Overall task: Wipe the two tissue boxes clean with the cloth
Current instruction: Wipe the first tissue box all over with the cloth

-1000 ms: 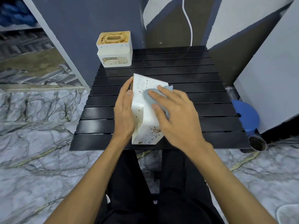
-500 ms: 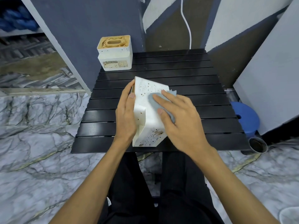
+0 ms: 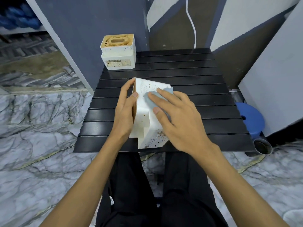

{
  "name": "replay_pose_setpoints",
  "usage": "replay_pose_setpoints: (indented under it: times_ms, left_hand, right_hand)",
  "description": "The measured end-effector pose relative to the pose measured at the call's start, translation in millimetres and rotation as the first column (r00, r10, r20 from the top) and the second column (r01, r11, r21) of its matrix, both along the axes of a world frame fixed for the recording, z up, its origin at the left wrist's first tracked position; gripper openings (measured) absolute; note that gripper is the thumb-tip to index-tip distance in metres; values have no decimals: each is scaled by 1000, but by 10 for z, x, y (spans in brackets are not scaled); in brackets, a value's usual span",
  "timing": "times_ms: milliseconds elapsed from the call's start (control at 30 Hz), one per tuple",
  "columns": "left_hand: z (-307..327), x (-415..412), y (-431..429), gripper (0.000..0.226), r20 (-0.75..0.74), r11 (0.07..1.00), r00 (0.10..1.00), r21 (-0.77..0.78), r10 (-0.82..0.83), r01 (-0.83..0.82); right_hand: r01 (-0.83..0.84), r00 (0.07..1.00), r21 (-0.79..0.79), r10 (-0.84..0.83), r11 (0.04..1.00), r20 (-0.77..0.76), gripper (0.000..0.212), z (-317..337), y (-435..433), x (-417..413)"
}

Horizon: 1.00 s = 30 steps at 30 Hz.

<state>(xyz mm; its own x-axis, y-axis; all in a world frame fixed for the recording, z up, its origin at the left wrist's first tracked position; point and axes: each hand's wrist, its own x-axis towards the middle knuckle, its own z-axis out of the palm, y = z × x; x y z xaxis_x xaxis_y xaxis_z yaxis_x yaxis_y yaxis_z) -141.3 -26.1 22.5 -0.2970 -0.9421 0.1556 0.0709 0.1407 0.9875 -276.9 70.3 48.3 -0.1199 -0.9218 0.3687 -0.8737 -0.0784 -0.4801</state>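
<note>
A white tissue box (image 3: 144,118) speckled with brown spots lies tipped on its side in the middle of the black slatted table (image 3: 188,79). My left hand (image 3: 125,112) steadies its left face with straight fingers. My right hand (image 3: 177,118) presses a grey-blue cloth (image 3: 153,98) flat onto the box's upper face; most of the cloth is hidden under the palm. A second white tissue box (image 3: 118,52) with a stained brown top and a slot stands upright at the table's far left corner, apart from both hands.
A blue stool (image 3: 250,117) and a metal pipe end (image 3: 263,146) sit to the right of the table. A white cable (image 3: 191,23) hangs on the wall behind. Marble floor surrounds the table; my black-trousered legs are under its near edge.
The right hand with the cloth has slid slightly across the box's top face. The view has shifted a little; the left hand and both boxes stay put.
</note>
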Motion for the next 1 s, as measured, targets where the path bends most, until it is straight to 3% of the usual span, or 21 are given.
replay_pose_setpoints:
  times_ms: [200, 433, 633, 833, 1000]
  left_hand:
    - [-74, -31, 5, 44, -33, 997, 996, 2, 80, -80]
    - [-47, -110, 60, 40, -20, 994, 994, -42, 103, -104]
    - [-97, -121, 92, 41, -11, 992, 994, -59, 109, -110]
    - [-79, -142, 111, 41, -34, 990, 991, -50, 129, -131]
    - [-87, -140, 112, 39, -34, 991, 991, -41, 128, -129]
  right_hand:
    - [-38, 995, -38, 34, 999, -90, 47, 35, 32, 135]
    - [33, 999, -25, -32, 999, 27, 47, 10, 90, 47]
    - [-35, 990, -36, 30, 999, -139, 44, 53, 131, 117]
    - [25, 999, 37, -24, 999, -21, 44, 53, 47, -67]
    - [-67, 986, -27, 62, 997, -153, 44, 86, 169, 146]
